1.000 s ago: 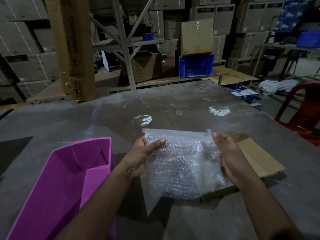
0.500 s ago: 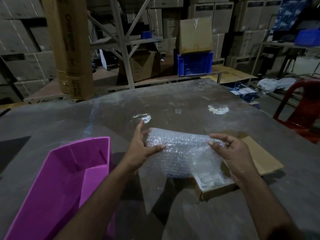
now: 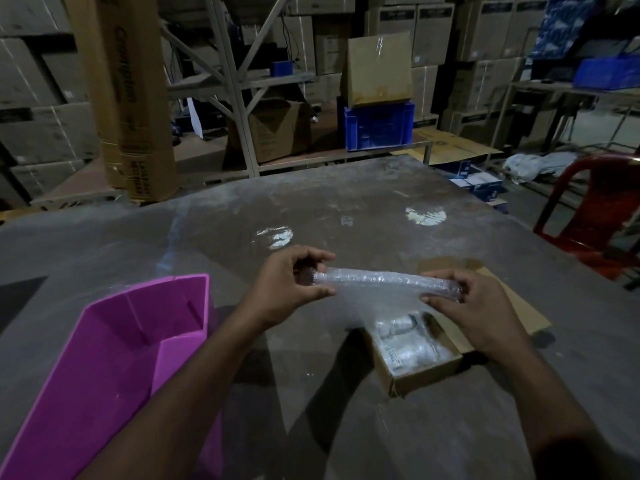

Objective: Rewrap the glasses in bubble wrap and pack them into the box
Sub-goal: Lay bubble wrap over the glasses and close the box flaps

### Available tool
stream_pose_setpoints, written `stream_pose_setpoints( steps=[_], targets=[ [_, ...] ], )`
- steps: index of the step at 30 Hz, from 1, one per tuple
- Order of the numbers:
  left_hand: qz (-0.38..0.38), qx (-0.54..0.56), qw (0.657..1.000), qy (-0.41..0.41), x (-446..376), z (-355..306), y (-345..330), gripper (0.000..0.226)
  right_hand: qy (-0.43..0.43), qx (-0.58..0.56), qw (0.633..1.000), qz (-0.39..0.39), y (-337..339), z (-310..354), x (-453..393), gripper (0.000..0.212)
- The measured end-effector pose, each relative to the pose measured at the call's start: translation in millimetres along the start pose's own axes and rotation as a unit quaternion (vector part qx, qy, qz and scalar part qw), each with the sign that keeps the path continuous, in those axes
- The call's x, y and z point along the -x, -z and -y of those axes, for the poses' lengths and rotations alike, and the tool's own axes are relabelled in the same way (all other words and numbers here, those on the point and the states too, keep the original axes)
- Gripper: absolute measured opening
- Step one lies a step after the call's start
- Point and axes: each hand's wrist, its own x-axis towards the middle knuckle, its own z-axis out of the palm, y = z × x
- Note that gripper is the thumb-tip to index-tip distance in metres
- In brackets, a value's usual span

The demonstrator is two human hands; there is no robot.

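Bubble wrap roll (image 3: 384, 279) held level above the grey table (image 3: 346, 209), left hand (image 3: 284, 289) pinching 1 end, right hand (image 3: 474, 313) pinching the other. Open cardboard box (image 3: 415, 355) sits below the right hand, pale wrapped contents inside, unclear what. Pink plastic bin (image 3: 114, 362) near left. Red chair (image 3: 595, 216) far right. Stacked cartons, blue crate (image 3: 379, 124) behind.

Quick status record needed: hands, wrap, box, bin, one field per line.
left hand: grips the left end of the bubble wrap roll
right hand: grips the roll's right end
roll: level, held above the table, over the box's far end
box: open cardboard, wrapped items already inside
bin: pink, left of the box
glasses: not discernible through the wrap
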Motion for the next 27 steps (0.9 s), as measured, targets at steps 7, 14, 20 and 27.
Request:
stream_pose_setpoints(
  steps=[7,14,20,27],
  targets=[
    [-0.089,-0.25,0.958,-0.106,-21,-5,-32,0.016,0.067,0.132,0.984,-0.1,14,-19,9,0.018],
    [-0.18,0.104,0.962,0.176,-6,-17,-88,0.052,0.15,0.082,0.972,-0.159,8,-12,26,0.028],
    [0.017,0.378,0.849,0.368,-5,-18,-120,0.07,0.216,0.108,0.968,-0.07,-11,-26,45,0.031],
    [-0.04,0.437,0.825,0.356,-9,-19,-124,0.039,0.131,0.049,0.983,0.118,3,-48,58,0.042]
  ],
)
